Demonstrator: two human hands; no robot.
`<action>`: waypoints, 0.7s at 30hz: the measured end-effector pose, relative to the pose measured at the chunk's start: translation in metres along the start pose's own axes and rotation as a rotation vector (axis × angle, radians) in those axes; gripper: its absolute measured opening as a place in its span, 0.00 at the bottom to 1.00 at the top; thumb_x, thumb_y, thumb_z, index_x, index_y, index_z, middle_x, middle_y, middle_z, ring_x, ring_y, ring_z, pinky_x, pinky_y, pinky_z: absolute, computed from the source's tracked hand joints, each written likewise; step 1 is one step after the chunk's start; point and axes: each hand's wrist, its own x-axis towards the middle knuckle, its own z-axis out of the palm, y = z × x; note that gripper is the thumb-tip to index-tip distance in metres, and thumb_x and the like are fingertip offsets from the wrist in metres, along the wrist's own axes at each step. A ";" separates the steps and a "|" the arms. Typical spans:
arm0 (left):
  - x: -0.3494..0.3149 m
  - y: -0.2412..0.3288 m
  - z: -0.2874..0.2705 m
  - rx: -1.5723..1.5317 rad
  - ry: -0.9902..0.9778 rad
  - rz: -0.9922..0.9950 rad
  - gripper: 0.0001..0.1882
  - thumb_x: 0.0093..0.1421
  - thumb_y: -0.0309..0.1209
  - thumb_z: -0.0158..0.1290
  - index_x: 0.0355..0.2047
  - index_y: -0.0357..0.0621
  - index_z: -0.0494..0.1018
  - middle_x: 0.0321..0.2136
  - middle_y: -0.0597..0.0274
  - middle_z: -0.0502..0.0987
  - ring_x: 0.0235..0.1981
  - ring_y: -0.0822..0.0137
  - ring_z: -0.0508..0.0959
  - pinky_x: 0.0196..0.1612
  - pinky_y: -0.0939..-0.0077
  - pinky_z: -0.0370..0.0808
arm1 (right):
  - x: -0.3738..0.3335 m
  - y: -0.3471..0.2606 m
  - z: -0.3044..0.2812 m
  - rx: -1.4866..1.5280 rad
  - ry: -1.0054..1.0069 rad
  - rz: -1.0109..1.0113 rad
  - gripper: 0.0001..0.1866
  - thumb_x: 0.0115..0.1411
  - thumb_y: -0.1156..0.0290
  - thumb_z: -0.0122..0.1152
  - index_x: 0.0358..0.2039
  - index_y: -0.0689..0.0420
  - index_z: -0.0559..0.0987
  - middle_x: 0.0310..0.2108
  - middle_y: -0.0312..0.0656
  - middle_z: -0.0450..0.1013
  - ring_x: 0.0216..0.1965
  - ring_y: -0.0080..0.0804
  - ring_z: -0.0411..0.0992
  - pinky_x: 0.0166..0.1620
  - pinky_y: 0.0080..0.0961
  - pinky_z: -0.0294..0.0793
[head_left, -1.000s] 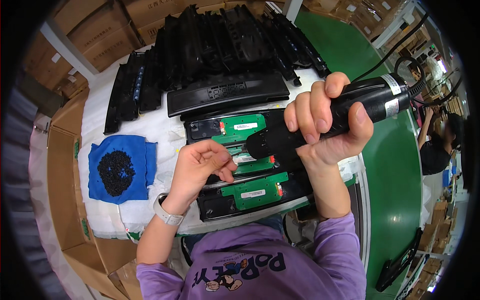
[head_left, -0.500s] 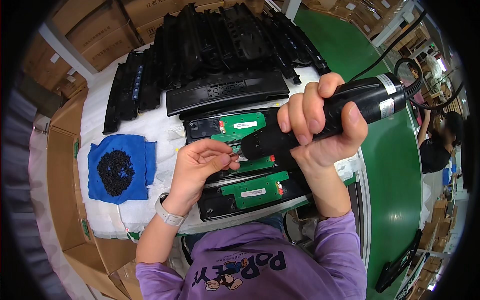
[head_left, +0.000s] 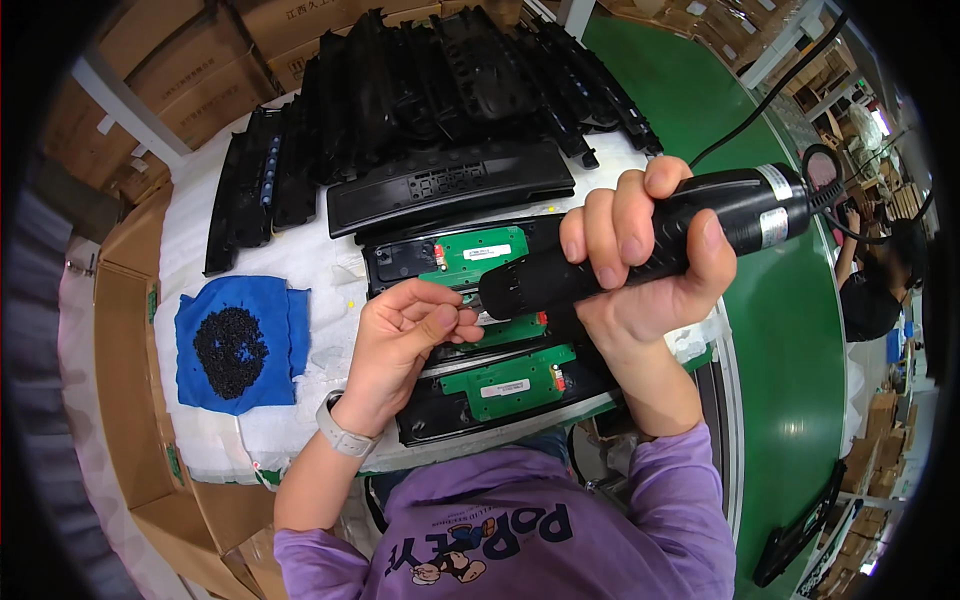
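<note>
My right hand (head_left: pixel 640 240) is wrapped round a black corded electric screwdriver (head_left: pixel 715 215), held tilted with its nose pointing left and slightly down. At that nose, my left hand (head_left: pixel 410 325) pinches its thumb and fingertips together around the metal tip; whatever small thing sits between them is too hidden to name. Below both hands lie black plastic panels with green circuit boards (head_left: pixel 480 247). The nearest panel's board (head_left: pixel 520 384) has a white label and a red connector. A middle board is partly covered by my hands and the tool.
To the left, a blue cloth (head_left: pixel 290 345) bears a heap of small black screws (head_left: pixel 230 350). A black panel with display cut-outs (head_left: pixel 450 190) lies beyond the boards, before a stack of black housings (head_left: pixel 430 80). The tool's cable (head_left: pixel 770 95) runs up right. Another person (head_left: pixel 880 300) is at far right.
Both hands and the screwdriver stay almost in place, the left fingers still at its tip. The whole view has shifted slightly.
</note>
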 end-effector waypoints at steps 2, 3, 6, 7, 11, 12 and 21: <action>0.000 0.000 -0.001 0.030 -0.023 -0.034 0.13 0.54 0.23 0.55 0.40 0.35 0.69 0.33 0.52 0.77 0.34 0.64 0.79 0.39 0.78 0.75 | 0.002 -0.001 -0.002 0.013 0.010 0.005 0.16 0.56 0.58 0.47 0.36 0.58 0.65 0.15 0.35 0.63 0.12 0.25 0.59 0.23 0.29 0.65; 0.000 0.001 0.004 0.029 -0.024 -0.035 0.13 0.54 0.23 0.55 0.40 0.35 0.69 0.33 0.52 0.77 0.34 0.64 0.79 0.39 0.78 0.75 | 0.004 -0.001 -0.004 0.027 0.019 0.011 0.16 0.57 0.58 0.46 0.36 0.59 0.66 0.15 0.36 0.63 0.12 0.25 0.59 0.23 0.29 0.65; 0.000 0.006 0.011 0.610 -0.002 0.230 0.31 0.43 0.22 0.61 0.49 0.38 0.63 0.40 0.57 0.75 0.43 0.70 0.73 0.40 0.78 0.70 | 0.018 -0.010 -0.015 -0.025 -0.054 0.059 0.14 0.57 0.63 0.47 0.35 0.61 0.66 0.15 0.37 0.62 0.12 0.25 0.60 0.23 0.27 0.65; 0.001 0.011 0.013 0.893 0.103 0.331 0.26 0.43 0.24 0.61 0.44 0.38 0.67 0.38 0.56 0.76 0.40 0.65 0.74 0.40 0.73 0.70 | 0.023 -0.013 -0.022 -0.111 -0.110 0.083 0.13 0.56 0.65 0.47 0.35 0.62 0.66 0.14 0.38 0.62 0.12 0.25 0.60 0.22 0.26 0.65; 0.013 0.020 -0.005 1.510 0.159 0.693 0.13 0.44 0.25 0.59 0.31 0.35 0.72 0.33 0.54 0.75 0.38 0.53 0.73 0.41 0.67 0.70 | 0.030 -0.017 -0.040 -0.436 -0.070 0.075 0.10 0.49 0.74 0.55 0.30 0.67 0.68 0.12 0.40 0.63 0.10 0.25 0.61 0.16 0.20 0.61; 0.015 0.020 -0.008 1.534 0.146 0.693 0.11 0.45 0.24 0.58 0.30 0.35 0.73 0.32 0.54 0.75 0.38 0.54 0.73 0.41 0.67 0.70 | 0.031 -0.016 -0.041 -0.429 -0.046 0.093 0.10 0.48 0.74 0.57 0.28 0.67 0.70 0.12 0.39 0.64 0.10 0.24 0.62 0.16 0.18 0.61; 0.014 0.016 -0.012 1.449 0.082 0.553 0.04 0.49 0.23 0.54 0.27 0.35 0.74 0.29 0.53 0.75 0.34 0.55 0.73 0.38 0.68 0.70 | 0.028 -0.012 -0.035 -0.709 -0.070 0.191 0.14 0.48 0.68 0.57 0.29 0.64 0.67 0.11 0.39 0.63 0.10 0.24 0.60 0.17 0.21 0.63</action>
